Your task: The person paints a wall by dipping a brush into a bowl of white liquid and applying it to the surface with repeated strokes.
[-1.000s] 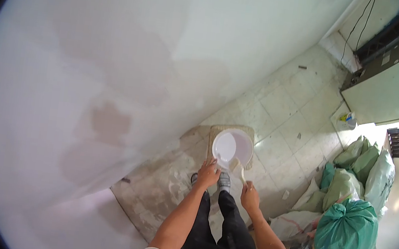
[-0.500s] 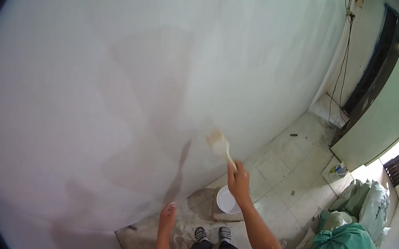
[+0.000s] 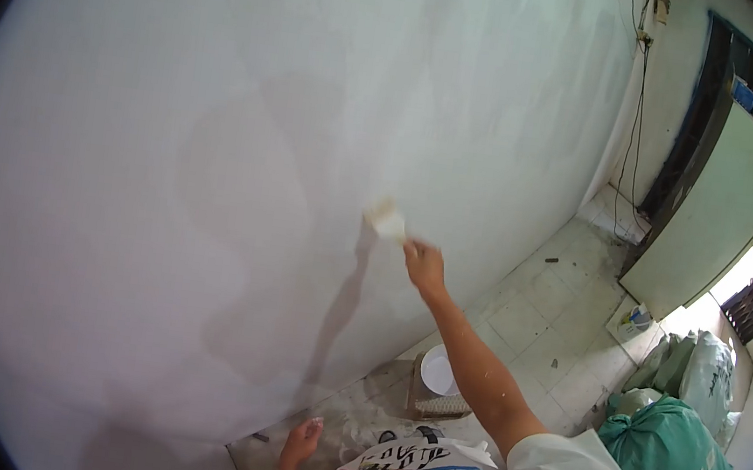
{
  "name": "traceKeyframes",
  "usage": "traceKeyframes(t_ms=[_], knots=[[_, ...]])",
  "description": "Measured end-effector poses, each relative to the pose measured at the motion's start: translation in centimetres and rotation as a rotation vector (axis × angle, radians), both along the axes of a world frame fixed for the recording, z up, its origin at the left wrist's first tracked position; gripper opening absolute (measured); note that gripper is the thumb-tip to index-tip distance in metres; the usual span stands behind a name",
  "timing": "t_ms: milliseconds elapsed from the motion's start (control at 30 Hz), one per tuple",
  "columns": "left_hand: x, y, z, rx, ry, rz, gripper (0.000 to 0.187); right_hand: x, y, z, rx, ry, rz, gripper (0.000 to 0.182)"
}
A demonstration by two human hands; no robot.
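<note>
Brush (image 3: 386,219) sits flat against the wall (image 3: 215,168), near the centre of my view, its bristles loaded with white paint and its handle running down toward four o'clock into my right hand (image 3: 425,267). That hand is closed round the handle, arm stretched up and out. My left hand (image 3: 302,440) hangs low at six o'clock, fingers loosely spread, holding nothing, close to the foot of the wall.

To do this stroke well, I judge I should keep the bristles pressed evenly, draw the brush in long overlapping passes, and work into the duller, greyer patches at nine o'clock of the brush, where the coat looks thin. I should not let the brush run dry before I lift it.

Bucket (image 3: 438,374) of paint stands on the floor (image 3: 546,312) at five o'clock of the brush, on a mat beside my body. Well apart at four o'clock lie green sacks (image 3: 669,459), and a pale door (image 3: 718,211) stands at three o'clock.
</note>
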State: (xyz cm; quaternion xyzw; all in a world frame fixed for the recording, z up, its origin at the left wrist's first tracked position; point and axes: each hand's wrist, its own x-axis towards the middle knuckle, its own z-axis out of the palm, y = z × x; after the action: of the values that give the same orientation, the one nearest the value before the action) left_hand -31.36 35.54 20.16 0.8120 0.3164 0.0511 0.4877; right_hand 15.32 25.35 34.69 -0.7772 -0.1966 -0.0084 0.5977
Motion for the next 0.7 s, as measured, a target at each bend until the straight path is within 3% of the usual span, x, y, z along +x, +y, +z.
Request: traceKeyframes(t_ms=[67,167,233,267,300,333,433,533,567,600,633,700], knots=[[0.2,0.0,-1.4,-0.084,-0.041,-0.008,0.036,-0.4,-0.8,-6.0,-0.095,0.247,-0.013,0.033],[-0.2,0.4,-2.7,-0.148,-0.032,0.013,0.035,4.3,0.4,-7.1,-0.314,-0.054,0.033,0.030],[0.5,0.5,-2.4,-0.111,-0.007,0.019,0.034,5.1,0.6,5.0,-0.230,-0.130,0.063,0.034],[0.8,0.5,-2.4,-0.105,-0.006,0.024,0.034,8.3,2.0,7.8,-0.224,-0.334,0.026,0.036],[1.1,0.7,-2.3,-0.096,-0.006,0.028,0.035,4.0,-0.3,18.6,-0.101,-0.127,0.072,0.036],[1.7,0.9,-2.0,-0.087,-0.009,0.032,0.036,3.3,-0.8,24.0,0.020,-0.168,0.085,0.037],[3.6,0.1,1.5,-0.104,0.021,0.014,0.039,1.9,-1.5,34.3,0.381,-0.185,0.113,0.032],[4.9,0.5,0.5,-0.068,0.021,-0.030,0.041,1.6,-0.2,33.6,0.591,-0.287,0.117,0.030],[5.2,0.4,0.6,-0.079,0.022,-0.043,0.041,1.5,0.1,31.0,0.466,-0.227,0.086,0.030],[5.5,0.3,1.0,-0.089,0.023,-0.055,0.041,1.1,0.1,27.3,0.245,-0.137,0.058,0.036],[5.7,0.5,1.4,-0.096,0.021,-0.066,0.041,1.5,1.6,21.4,0.337,-0.121,0.097,0.036],[5.5,0.7,2.0,-0.067,0.065,-0.066,0.040,-0.7,1.2,11.0,0.267,0.069,0.090,0.034]])
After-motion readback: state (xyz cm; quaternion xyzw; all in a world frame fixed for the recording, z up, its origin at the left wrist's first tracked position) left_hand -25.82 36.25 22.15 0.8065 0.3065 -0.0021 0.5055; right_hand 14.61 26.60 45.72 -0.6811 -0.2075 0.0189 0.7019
